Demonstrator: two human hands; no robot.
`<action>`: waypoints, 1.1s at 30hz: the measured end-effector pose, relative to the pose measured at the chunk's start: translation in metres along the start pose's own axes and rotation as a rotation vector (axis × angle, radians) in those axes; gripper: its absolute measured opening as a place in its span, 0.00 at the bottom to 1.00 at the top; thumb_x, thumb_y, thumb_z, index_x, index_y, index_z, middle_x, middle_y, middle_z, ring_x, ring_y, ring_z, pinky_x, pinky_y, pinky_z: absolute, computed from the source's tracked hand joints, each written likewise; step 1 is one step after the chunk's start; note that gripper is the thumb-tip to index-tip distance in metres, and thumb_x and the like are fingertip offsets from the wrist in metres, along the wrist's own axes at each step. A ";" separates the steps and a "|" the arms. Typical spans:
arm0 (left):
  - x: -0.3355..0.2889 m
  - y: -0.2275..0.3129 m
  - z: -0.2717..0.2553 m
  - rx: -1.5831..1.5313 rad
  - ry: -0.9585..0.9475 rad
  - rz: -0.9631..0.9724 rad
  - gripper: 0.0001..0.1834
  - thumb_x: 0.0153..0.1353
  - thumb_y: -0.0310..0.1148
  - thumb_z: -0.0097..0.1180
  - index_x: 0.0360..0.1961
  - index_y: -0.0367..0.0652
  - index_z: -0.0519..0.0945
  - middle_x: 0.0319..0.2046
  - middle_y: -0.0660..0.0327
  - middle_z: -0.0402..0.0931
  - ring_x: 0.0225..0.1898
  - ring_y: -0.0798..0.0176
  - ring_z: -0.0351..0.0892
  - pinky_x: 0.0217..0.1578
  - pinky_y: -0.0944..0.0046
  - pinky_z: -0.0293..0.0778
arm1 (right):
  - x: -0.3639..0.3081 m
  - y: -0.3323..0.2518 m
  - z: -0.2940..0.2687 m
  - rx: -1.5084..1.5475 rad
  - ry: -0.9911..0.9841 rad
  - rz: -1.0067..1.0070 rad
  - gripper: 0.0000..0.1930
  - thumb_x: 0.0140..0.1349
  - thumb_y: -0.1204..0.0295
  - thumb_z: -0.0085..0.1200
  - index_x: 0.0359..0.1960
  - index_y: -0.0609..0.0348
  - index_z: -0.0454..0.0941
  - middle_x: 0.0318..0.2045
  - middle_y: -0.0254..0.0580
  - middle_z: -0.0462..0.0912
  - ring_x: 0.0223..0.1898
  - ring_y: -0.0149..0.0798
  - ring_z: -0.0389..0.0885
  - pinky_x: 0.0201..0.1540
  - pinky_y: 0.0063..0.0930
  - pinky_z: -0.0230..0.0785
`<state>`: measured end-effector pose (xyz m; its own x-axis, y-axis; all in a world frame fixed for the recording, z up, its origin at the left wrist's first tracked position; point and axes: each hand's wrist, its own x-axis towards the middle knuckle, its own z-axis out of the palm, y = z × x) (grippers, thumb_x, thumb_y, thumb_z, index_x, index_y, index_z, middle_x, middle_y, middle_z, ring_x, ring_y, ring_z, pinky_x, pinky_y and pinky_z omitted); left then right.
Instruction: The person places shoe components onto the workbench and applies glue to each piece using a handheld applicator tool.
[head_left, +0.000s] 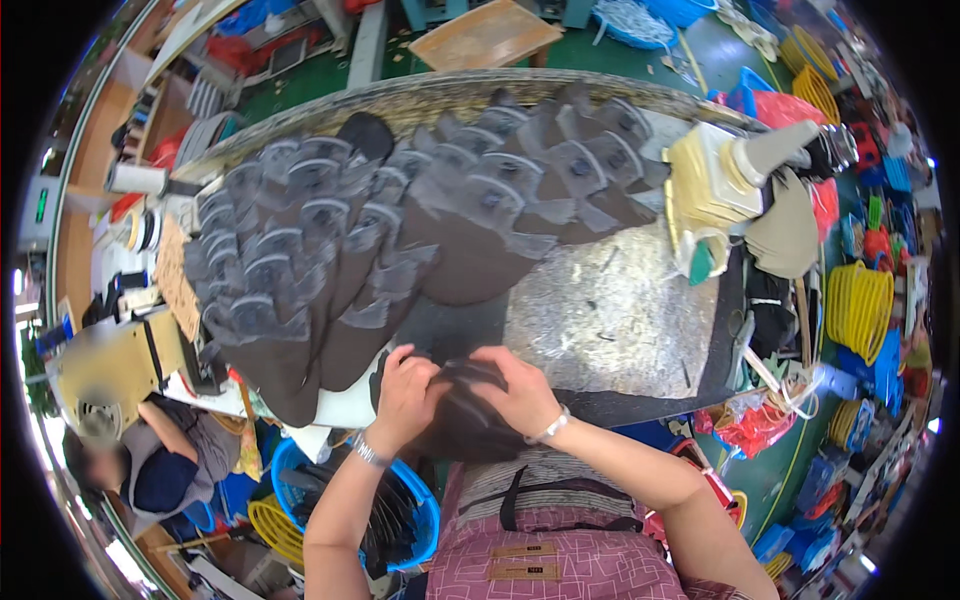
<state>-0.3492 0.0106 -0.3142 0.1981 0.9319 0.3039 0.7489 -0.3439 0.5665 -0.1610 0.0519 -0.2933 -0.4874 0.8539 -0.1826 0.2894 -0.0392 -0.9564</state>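
Both my hands are at the near edge of the table, closed on a dark brown, leather-like piece (pixel 465 425) that hangs over the edge toward my apron. My left hand (pixel 408 398) pinches its left side, thumb and fingers bent inward. My right hand (pixel 520 392) grips the upper right side, its fingertips turned toward the left hand. The piece is bunched between them, so its full shape is hidden. Beyond, overlapping rows of similar dark pieces (pixel 470 265) with grey, curved patches cover the left and middle of the table.
A worn, pale metallic sheet (pixel 610 310) lies right of the pile. A cream-coloured machine (pixel 710 175) stands at the table's right end. Below left, a blue basket (pixel 432 515) holds dark pieces. Another person (pixel 180 460) sits at the left beside a cream machine (pixel 115 370).
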 end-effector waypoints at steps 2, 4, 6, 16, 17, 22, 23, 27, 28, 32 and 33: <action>0.029 0.034 -0.013 -0.085 -0.160 0.006 0.15 0.43 0.26 0.63 0.33 0.41 0.72 0.27 0.59 0.74 0.29 0.54 0.72 0.41 0.55 0.65 | -0.019 -0.011 -0.034 0.023 0.048 0.110 0.16 0.50 0.75 0.57 0.42 0.55 0.71 0.37 0.45 0.77 0.41 0.44 0.78 0.43 0.30 0.69; 0.073 0.066 -0.010 -0.107 -0.288 0.051 0.13 0.46 0.27 0.61 0.32 0.42 0.72 0.24 0.60 0.73 0.27 0.55 0.73 0.39 0.57 0.64 | -0.035 -0.016 -0.080 0.025 0.173 0.194 0.15 0.52 0.71 0.57 0.41 0.57 0.72 0.35 0.40 0.78 0.38 0.36 0.78 0.42 0.28 0.69; 0.108 0.090 0.009 -0.111 -0.405 0.086 0.11 0.50 0.30 0.58 0.33 0.40 0.70 0.22 0.59 0.73 0.27 0.55 0.73 0.38 0.59 0.62 | -0.038 0.005 -0.136 -0.172 0.515 0.083 0.17 0.48 0.75 0.60 0.40 0.61 0.72 0.31 0.39 0.76 0.31 0.33 0.75 0.38 0.26 0.69; 0.163 0.144 0.094 -0.010 -0.480 0.276 0.08 0.55 0.31 0.51 0.32 0.39 0.67 0.15 0.60 0.70 0.21 0.57 0.72 0.35 0.60 0.61 | -0.029 0.005 -0.304 -0.671 0.678 -0.021 0.05 0.60 0.75 0.50 0.34 0.63 0.75 0.25 0.43 0.80 0.24 0.33 0.80 0.27 0.23 0.70; 0.162 0.130 0.110 0.041 -0.449 0.294 0.06 0.54 0.31 0.49 0.29 0.41 0.67 0.14 0.62 0.69 0.21 0.59 0.71 0.35 0.61 0.62 | -0.034 0.007 -0.310 -0.540 0.657 -0.054 0.06 0.61 0.75 0.49 0.33 0.64 0.75 0.25 0.41 0.80 0.24 0.31 0.79 0.28 0.22 0.71; 0.159 0.082 0.133 0.441 -0.243 0.492 0.11 0.52 0.30 0.46 0.38 0.42 0.71 0.35 0.57 0.72 0.40 0.58 0.71 0.47 0.55 0.63 | -0.026 0.061 -0.334 0.034 0.722 0.172 0.08 0.64 0.70 0.46 0.36 0.64 0.69 0.24 0.41 0.78 0.23 0.29 0.79 0.25 0.19 0.73; 0.162 0.081 0.131 0.477 -0.070 0.536 0.15 0.52 0.30 0.47 0.42 0.42 0.71 0.42 0.55 0.71 0.47 0.57 0.69 0.51 0.52 0.62 | -0.033 0.086 -0.348 0.140 0.779 0.231 0.08 0.64 0.69 0.45 0.36 0.63 0.69 0.24 0.40 0.78 0.21 0.30 0.79 0.23 0.19 0.72; 0.128 0.087 0.124 0.229 -0.151 0.476 0.20 0.52 0.32 0.50 0.48 0.44 0.71 0.50 0.55 0.66 0.52 0.55 0.65 0.54 0.49 0.59 | -0.053 0.126 -0.338 0.547 0.529 0.465 0.09 0.64 0.68 0.46 0.38 0.61 0.69 0.28 0.43 0.80 0.22 0.33 0.81 0.21 0.21 0.75; 0.104 0.087 0.128 0.135 -0.241 0.534 0.21 0.53 0.36 0.52 0.49 0.45 0.70 0.52 0.56 0.65 0.54 0.55 0.64 0.55 0.49 0.58 | -0.047 0.111 -0.318 0.639 0.451 0.429 0.09 0.65 0.67 0.45 0.39 0.60 0.69 0.30 0.44 0.81 0.24 0.34 0.82 0.24 0.22 0.76; 0.087 0.092 0.117 0.146 -0.536 0.495 0.24 0.55 0.44 0.53 0.52 0.49 0.70 0.56 0.60 0.63 0.59 0.57 0.59 0.57 0.47 0.56 | -0.002 0.052 -0.252 0.318 0.101 0.207 0.08 0.53 0.73 0.55 0.34 0.60 0.73 0.32 0.40 0.77 0.30 0.34 0.78 0.33 0.26 0.73; 0.088 0.085 0.114 0.176 -0.615 0.500 0.25 0.55 0.46 0.52 0.53 0.50 0.69 0.58 0.61 0.62 0.61 0.58 0.57 0.58 0.46 0.54 | 0.010 0.050 -0.237 0.106 0.030 0.003 0.06 0.50 0.77 0.56 0.31 0.60 0.74 0.30 0.38 0.77 0.27 0.33 0.76 0.32 0.25 0.70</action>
<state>-0.1955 0.0769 -0.3267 0.8095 0.5869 -0.0153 0.5580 -0.7610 0.3309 0.0442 0.1816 -0.2892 -0.4613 0.8687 -0.1803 0.2011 -0.0956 -0.9749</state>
